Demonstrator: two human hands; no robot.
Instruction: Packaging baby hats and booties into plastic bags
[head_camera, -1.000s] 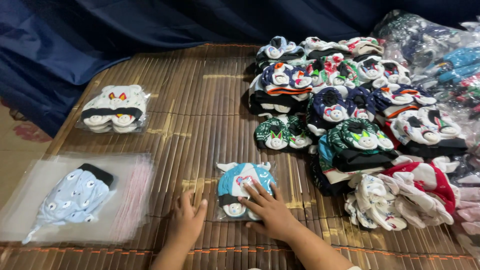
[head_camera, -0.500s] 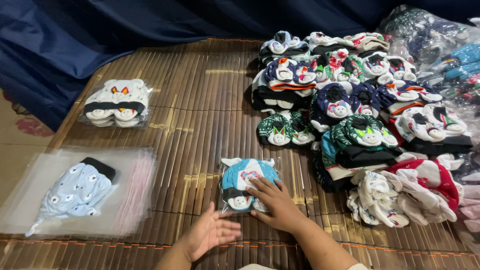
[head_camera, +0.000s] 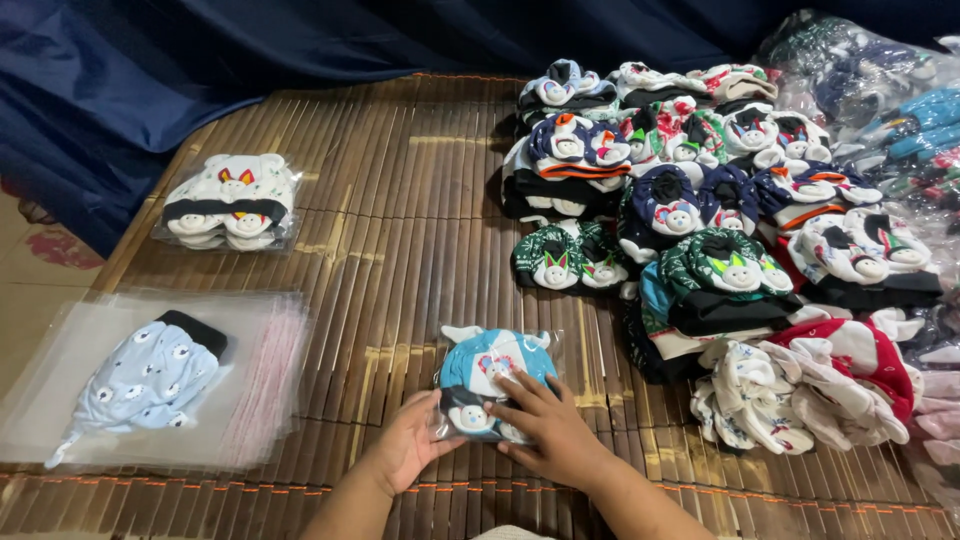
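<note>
A clear plastic packet with a light blue baby hat set (head_camera: 490, 375) lies on the brown bamboo mat (head_camera: 400, 230) near its front edge. My left hand (head_camera: 408, 445) cups the packet's lower left corner. My right hand (head_camera: 545, 430) lies flat on its lower right part, fingers spread over the plastic. Both hands touch the same packet.
A sealed packet of white baby hats (head_camera: 230, 203) sits at the left. A stack of clear plastic bags (head_camera: 255, 385) with a pale blue garment (head_camera: 140, 380) on top lies at the front left. Several patterned hat sets (head_camera: 700, 210) are piled at the right. Dark blue cloth (head_camera: 200, 70) borders the back.
My left hand moved from flat on the mat to the packet's lower left corner. My right hand slid down onto the packet's lower right part.
</note>
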